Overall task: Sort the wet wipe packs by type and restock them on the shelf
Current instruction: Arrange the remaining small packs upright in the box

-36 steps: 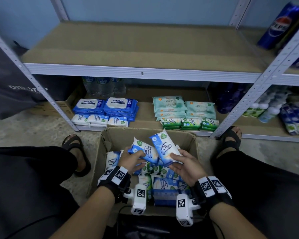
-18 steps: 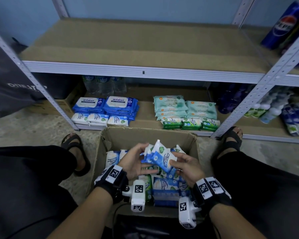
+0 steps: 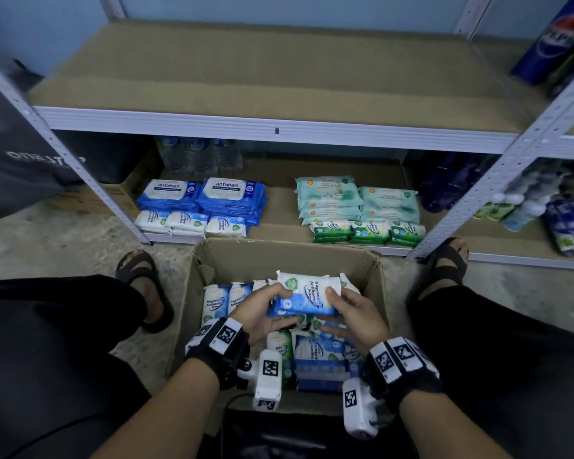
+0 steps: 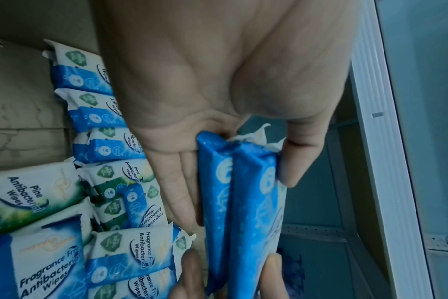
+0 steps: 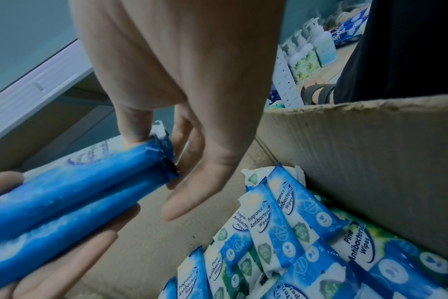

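Observation:
Two blue-and-white fragrance-free wipe packs [image 3: 304,294] lie stacked flat on each other above the open cardboard box [image 3: 289,258]. My left hand [image 3: 279,309] pinches their left end, thumb on top and fingers beneath; the left wrist view shows both packs [image 4: 239,202] edge-on against that hand [image 4: 241,178]. My right hand [image 3: 332,306] pinches the opposite end. In the right wrist view the same packs [image 5: 64,202] run from my right hand [image 5: 151,161] down to the left. Several more blue and green pine packs [image 5: 281,232] lie loose in the box.
The lower shelf holds large blue antabax packs [image 3: 201,193] with small blue-white packs [image 3: 189,223] in front, and teal packs [image 3: 357,200] with green pine packs [image 3: 368,231] in front. The upper shelf board [image 3: 262,77] is bare. My sandalled feet [image 3: 140,270] flank the box.
A second ago each hand held its own pack, upright and apart. They came together, and both hands now hold the two as one flat stack, slightly lower over the box.

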The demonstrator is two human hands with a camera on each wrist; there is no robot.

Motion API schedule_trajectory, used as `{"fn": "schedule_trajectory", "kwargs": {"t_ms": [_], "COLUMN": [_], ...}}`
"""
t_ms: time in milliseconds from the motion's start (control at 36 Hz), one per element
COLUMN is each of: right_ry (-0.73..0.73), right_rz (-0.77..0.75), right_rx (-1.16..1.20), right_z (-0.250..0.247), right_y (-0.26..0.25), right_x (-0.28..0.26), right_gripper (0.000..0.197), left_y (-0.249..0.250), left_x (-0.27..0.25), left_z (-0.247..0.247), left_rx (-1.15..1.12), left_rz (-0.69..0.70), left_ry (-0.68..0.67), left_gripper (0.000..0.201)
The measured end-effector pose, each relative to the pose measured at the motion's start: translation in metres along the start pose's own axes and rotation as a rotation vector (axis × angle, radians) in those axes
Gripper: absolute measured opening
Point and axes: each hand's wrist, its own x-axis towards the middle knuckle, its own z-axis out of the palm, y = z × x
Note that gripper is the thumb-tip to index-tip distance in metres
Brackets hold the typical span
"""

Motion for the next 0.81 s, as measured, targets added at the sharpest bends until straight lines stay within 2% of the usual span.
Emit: {"fn": "schedule_trajectory", "kwargs": {"t_ms": [139, 250, 306, 389, 472, 583, 694, 778, 805], "right_ry": [-0.046, -0.083, -0.114, -0.168, -0.204, -0.225, -0.246, -0.215, -0.193], "right_rz": [0.014, 0.032, 0.049, 0.066, 0.082, 0.095, 0.092, 0.129, 0.146], "right_rx": [0.05, 0.029, -0.006, -0.048, -0.135, -0.249, -0.372, -0.415, -0.428], "right_z": [0.0, -0.001, 0.0, 0.002, 0.006, 0.009, 0.017, 0.024, 0.024], "right_y": [0.0, 0.004, 0.006, 0.008, 0.013, 0.021, 0.029, 0.034, 0.036], "right_x": [0.003, 0.007, 0.008, 0.01, 0.016, 0.027, 0.037, 0.044, 0.047], "right_gripper": [0.025, 0.029, 0.027, 0.025, 0.028, 0.026, 0.024, 0.014, 0.017], "left_y": [-0.002, 0.002, 0.006, 0.008, 0.002, -0.006, -0.002, -0.006, -0.008], "left_x": [0.004, 0.005, 0.011, 0.016, 0.022, 0.039, 0.049, 0.067, 0.073], "left_z": [-0.008, -0.011, -0.015, -0.02, -0.026, -0.038, -0.043, -0.057, -0.064], "left_rx": [0.196, 0.39, 0.508, 0.746, 0.891, 1.008, 1.139, 1.282, 1.333], "left_rz": [0.023, 0.015, 0.018, 0.033, 0.079, 0.098, 0.021, -0.094, -0.121], "left_ry": [-0.045, -0.049, -0.038, -0.026, -0.019, -0.079, -0.122, -0.154, -0.153], "left_gripper": [0.063, 0.043, 0.044, 0.031, 0.038, 0.04, 0.053, 0.038, 0.035]}}
